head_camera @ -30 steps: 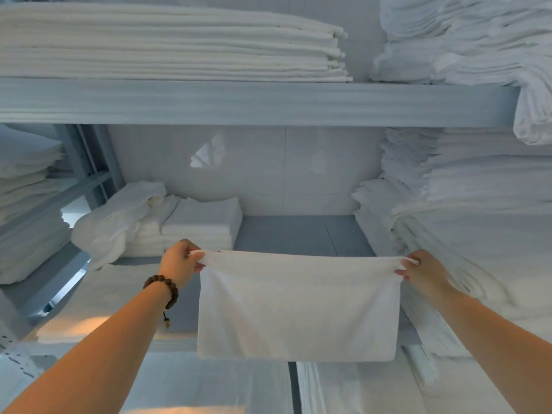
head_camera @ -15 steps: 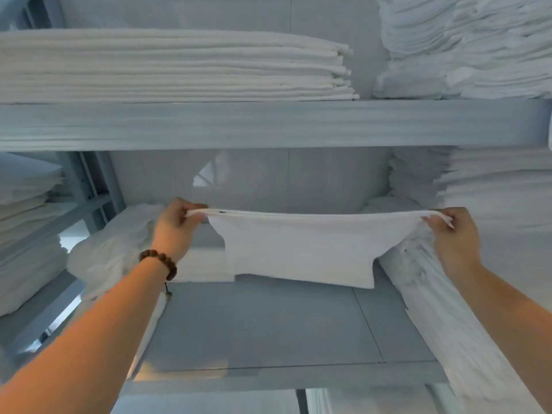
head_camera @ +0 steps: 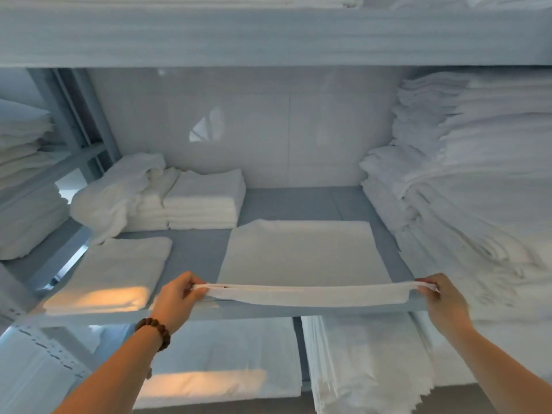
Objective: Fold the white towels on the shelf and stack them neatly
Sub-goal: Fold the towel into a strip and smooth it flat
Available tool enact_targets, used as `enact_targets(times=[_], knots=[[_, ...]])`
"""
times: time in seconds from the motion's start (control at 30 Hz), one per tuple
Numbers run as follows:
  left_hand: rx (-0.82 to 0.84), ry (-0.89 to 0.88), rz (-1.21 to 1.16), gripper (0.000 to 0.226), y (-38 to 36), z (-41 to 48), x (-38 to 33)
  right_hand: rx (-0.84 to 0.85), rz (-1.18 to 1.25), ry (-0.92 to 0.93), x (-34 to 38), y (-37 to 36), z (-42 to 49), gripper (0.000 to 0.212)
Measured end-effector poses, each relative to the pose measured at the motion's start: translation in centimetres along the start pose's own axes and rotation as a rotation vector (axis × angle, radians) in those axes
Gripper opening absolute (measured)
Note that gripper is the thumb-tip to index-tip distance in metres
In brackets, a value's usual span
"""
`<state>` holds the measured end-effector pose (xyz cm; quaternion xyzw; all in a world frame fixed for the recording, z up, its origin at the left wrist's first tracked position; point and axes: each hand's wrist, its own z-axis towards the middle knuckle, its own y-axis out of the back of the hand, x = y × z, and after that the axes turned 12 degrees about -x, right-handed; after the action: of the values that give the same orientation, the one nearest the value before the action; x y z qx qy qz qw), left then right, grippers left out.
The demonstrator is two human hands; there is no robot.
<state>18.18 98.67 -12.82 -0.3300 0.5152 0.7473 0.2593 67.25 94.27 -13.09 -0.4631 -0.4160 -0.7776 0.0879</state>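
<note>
Two hands, the left hand (head_camera: 176,297) and the right hand (head_camera: 442,300), are in view. One beaded bracelet (head_camera: 153,331) circles the left wrist. One white towel (head_camera: 301,258) lies spread flat on the middle shelf (head_camera: 197,252). One folded towel (head_camera: 116,273) lies flat alone at the shelf's left. Three shelf levels are visible. The individual towels in the piles are too many to count.

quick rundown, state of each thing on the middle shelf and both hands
towel: spread flat on the shelf, near edge pinched taut at both ends
left hand: shut on the towel's left end
right hand: shut on the towel's right end
folded towel: lying flat at the left front
small stack: folded, squared
rumpled towels: unfolded, heaped
right pile: folded, uneven
</note>
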Motion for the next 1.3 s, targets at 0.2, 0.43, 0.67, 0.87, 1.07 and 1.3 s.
enact_targets(times=[0.2,0.43,0.67,0.87,1.07,1.3], knots=[[0.051,-0.079,-0.103,0.015,2.2,-1.0,-1.7,-0.124,0.02,0.154,-0.6,3.0,-1.3,0.014],[-0.055,-0.119,-0.277,0.013,4.0,0.9,-5.3,-0.352,0.06,0.231,2.9,4.7,-0.8,0.019],[-0.098,-0.11,-0.12,0.015,1.4,4.2,-5.5,-0.203,0.002,0.137,4.3,2.6,2.0,0.02],[-0.078,-0.063,0.023,0.006,-2.1,7.7,-3.3,-0.146,0.008,0.169,3.0,-1.4,5.5,0.03],[-0.119,-0.031,0.126,0.009,-6.2,13.4,-2.8,-0.085,-0.012,0.18,2.3,-6.7,11.9,0.01],[-0.015,0.069,0.261,0.014,-15.0,19.4,2.8,0.076,-0.241,0.119,-2.6,-16.7,19.2,0.01]])
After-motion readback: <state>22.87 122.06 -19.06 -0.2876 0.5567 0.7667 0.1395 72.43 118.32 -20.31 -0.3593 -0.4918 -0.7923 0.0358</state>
